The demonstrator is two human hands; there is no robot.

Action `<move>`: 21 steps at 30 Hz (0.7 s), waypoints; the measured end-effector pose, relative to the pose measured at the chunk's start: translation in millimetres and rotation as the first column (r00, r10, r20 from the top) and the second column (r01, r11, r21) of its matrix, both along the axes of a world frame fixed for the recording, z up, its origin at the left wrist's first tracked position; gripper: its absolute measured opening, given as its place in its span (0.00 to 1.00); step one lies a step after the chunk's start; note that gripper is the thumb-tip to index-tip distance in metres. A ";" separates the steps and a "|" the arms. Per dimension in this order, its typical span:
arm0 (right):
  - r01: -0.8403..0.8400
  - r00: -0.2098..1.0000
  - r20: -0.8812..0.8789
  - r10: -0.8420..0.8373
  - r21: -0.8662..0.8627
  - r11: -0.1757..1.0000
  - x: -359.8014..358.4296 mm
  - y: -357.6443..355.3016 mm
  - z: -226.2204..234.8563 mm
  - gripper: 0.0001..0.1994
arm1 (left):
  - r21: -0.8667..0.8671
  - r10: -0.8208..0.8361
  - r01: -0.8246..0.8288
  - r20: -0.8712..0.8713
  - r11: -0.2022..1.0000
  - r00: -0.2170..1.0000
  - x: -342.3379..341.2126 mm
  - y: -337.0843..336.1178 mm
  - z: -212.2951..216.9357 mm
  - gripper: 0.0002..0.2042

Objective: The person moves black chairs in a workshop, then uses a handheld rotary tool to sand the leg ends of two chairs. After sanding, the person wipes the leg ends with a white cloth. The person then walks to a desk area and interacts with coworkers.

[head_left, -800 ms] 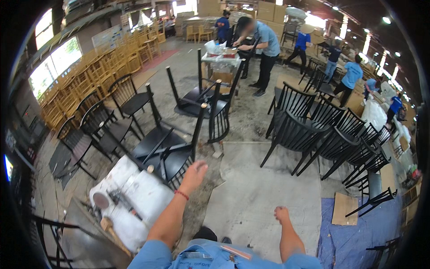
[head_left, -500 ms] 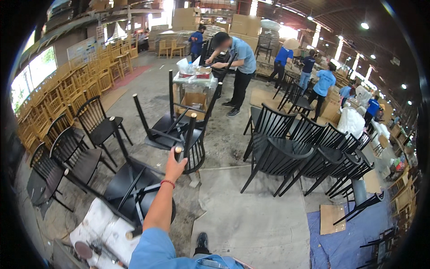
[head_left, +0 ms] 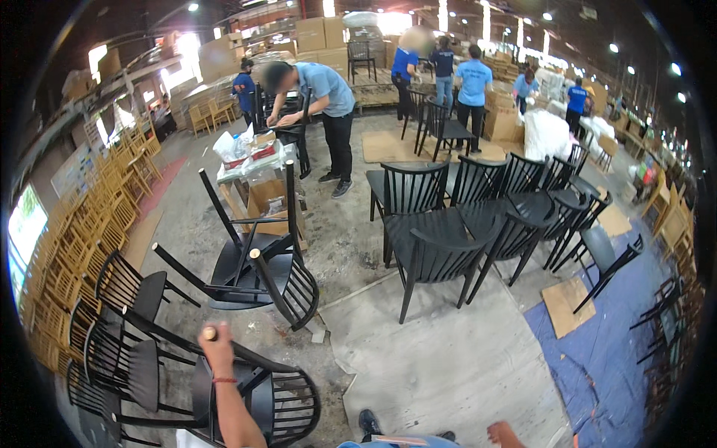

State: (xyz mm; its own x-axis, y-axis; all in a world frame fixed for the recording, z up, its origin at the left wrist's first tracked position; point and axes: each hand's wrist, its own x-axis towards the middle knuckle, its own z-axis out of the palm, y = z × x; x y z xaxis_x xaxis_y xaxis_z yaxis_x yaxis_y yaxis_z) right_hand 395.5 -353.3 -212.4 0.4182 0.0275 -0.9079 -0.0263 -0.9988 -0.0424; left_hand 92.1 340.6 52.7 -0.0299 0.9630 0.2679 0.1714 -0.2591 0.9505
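Observation:
My left hand (head_left: 217,354), with a red bracelet at the wrist, is closed around the pale-tipped end of a leg of a black chair (head_left: 295,407). That chair lies tipped over, its spindle back low on the right and its legs up. My forearm hides part of its seat. Just beyond, another overturned black chair (head_left: 302,297) has its legs in the air. At the lower edge my right hand (head_left: 504,434) shows only in part. Its fingers look loosely apart, with nothing visible in them.
Black chairs (head_left: 441,243) stand upright in rows on the right; more black chairs (head_left: 131,358) stand at left. Ahead, a person (head_left: 328,89) works at a chair beside a small table (head_left: 254,168). Cardboard sheeting (head_left: 433,358) and a blue tarp (head_left: 582,358) cover floor.
My view has turned to the right. My left hand still holds a chair leg, with the chair now lower in view and more tipped toward its back. My right hand has come into view.

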 end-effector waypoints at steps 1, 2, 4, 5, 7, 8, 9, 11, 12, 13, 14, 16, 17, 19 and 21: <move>-0.032 0.999 0.014 0.033 -0.088 0.996 10.5 9.2 -7.5 0.18 | 0.062 -0.035 0.032 0.052 0.998 0.998 -12.1 -4.4 18.3 0.11; -0.078 0.996 0.052 0.077 0.026 0.997 20.6 14.2 -8.3 0.17 | 0.054 -0.050 0.046 0.070 0.997 0.996 -22.6 -9.9 40.0 0.10; -0.131 0.984 0.130 0.122 0.062 0.989 41.6 34.3 -5.4 0.18 | 0.134 -0.041 0.007 0.248 0.991 0.968 -29.3 -30.9 79.7 0.11; -0.135 0.979 0.154 0.135 -0.012 0.991 51.8 46.5 -2.0 0.19 | 0.164 -0.139 0.089 0.328 0.983 0.934 -31.4 -42.6 102.1 0.11; 0.118 0.965 0.220 -0.142 0.118 0.986 70.5 70.7 9.8 0.23 | 0.209 -0.179 0.112 0.338 0.971 0.924 -28.0 -73.3 144.6 0.09; 0.085 0.967 0.206 -0.148 0.286 0.955 85.5 82.1 18.3 0.25 | 0.223 -0.168 0.091 0.353 0.970 0.921 -22.2 -91.5 163.6 0.08; 0.101 0.960 0.219 -0.173 0.306 0.947 103.2 94.6 27.2 0.28 | 0.250 -0.198 0.103 0.392 0.963 0.899 -15.4 -112.0 181.3 0.06; 0.069 0.979 0.149 -0.140 0.402 0.913 141.6 120.9 45.2 0.37 | 0.249 -0.242 0.136 0.467 0.959 0.851 0.7 -157.2 216.0 0.05; 0.076 0.980 0.126 -0.156 0.488 0.870 161.0 132.1 54.8 0.39 | 0.262 -0.280 0.175 0.447 0.949 0.850 9.9 -182.3 232.4 0.05; 0.095 0.988 0.046 -0.145 0.556 0.826 184.9 140.7 65.1 0.41 | 0.289 -0.307 0.187 0.456 0.939 0.836 20.9 -207.4 247.0 0.07; 0.110 0.989 0.004 -0.150 0.661 0.742 207.5 149.7 74.5 0.43 | 0.312 -0.333 0.203 0.457 0.928 0.824 31.8 -231.6 260.5 0.08; 0.167 0.985 -0.098 -0.143 0.756 0.633 257.6 152.4 101.7 0.45 | 0.348 -0.372 0.214 0.494 0.913 0.786 53.9 -280.3 281.8 0.10; 0.228 0.973 -0.154 -0.171 0.754 0.616 271.7 150.8 112.3 0.46 | 0.358 -0.383 0.216 0.507 0.909 0.772 65.8 -298.2 291.7 0.11; 0.309 0.941 -0.336 -0.042 0.802 0.511 304.8 136.6 133.0 0.44 | 0.354 -0.397 0.228 0.539 0.907 0.743 85.5 -328.3 300.2 0.12; 0.419 0.874 -0.486 0.018 0.772 0.477 330.5 116.5 146.9 0.40 | 0.303 -0.373 0.229 0.618 0.925 0.692 98.5 -354.6 295.4 0.13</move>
